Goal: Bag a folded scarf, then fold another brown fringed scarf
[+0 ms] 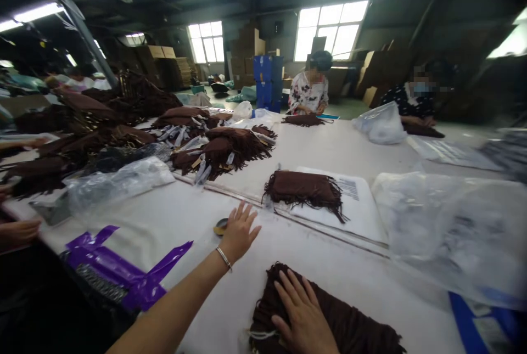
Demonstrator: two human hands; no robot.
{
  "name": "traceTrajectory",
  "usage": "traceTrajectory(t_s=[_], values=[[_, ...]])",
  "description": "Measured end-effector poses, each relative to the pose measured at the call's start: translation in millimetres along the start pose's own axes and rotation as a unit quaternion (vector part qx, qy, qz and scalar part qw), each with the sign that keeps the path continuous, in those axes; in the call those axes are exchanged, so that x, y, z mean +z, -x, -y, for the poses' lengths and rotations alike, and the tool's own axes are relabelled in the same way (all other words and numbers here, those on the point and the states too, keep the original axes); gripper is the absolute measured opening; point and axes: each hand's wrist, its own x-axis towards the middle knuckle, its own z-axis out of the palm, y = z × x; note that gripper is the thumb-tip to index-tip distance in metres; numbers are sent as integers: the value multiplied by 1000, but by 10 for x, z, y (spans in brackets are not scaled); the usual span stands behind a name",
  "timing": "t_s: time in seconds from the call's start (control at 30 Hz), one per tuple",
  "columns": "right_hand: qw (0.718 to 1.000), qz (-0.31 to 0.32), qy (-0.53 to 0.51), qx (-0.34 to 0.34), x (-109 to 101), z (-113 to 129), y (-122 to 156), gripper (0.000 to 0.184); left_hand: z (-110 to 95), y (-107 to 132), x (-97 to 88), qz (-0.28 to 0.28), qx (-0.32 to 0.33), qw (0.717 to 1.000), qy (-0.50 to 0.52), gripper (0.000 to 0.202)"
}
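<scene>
My right hand (302, 310) lies flat with spread fingers on a folded dark brown fringed scarf (349, 315) near the front of the white table (230, 299). A white string shows at the scarf's left end. My left hand (239, 233) reaches forward over the table, fingers apart and nothing in it, a bracelet on the wrist. Just left of it is a roll of tape (221, 226). Beyond, another folded brown fringed scarf (304, 188) rests on a stack of printed white plastic bags (358, 200).
Piles of brown scarves (224, 148) with tags cover the back left. Clear plastic bags (448, 222) lie at the right, another (123, 181) at the left. Purple tape (123, 269) is at the front left edge. Two people (308, 90) work across the table; another person's hand (18, 231) shows at far left.
</scene>
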Motion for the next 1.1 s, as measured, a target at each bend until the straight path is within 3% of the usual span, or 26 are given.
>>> traceTrajectory(t_s=[0.1,0.17,0.27,0.37,0.43,0.5,0.6,0.83,1.03,1.1], values=[[999,-22,19,-18,123,-75,-25,62,-490,-469,290,84,134,986,50,39],[997,-56,37,-31,213,-120,-30,63,-802,-784,559,132,186,973,48,38],[987,-137,74,-48,325,-154,-48,64,-1172,-1164,954,165,212,963,26,29],[965,-238,104,-42,386,-161,-81,61,-1385,-1384,1215,200,228,953,19,17],[959,-262,106,-36,380,-159,-96,58,-1421,-1471,1302,216,230,949,28,16],[964,-242,102,-34,342,-158,-97,58,-1374,-1542,1340,224,217,949,45,15],[974,-207,90,-28,279,-153,-83,57,-1196,-1648,1356,242,173,951,80,9],[974,-206,85,-34,295,-160,-90,52,-859,-1807,1371,285,67,935,199,24],[966,-241,87,-44,342,-156,-83,45,-1037,-1764,1356,264,7,927,267,29],[966,-258,34,9,332,-63,-70,34,-1107,-1695,1272,261,0,923,283,32]])
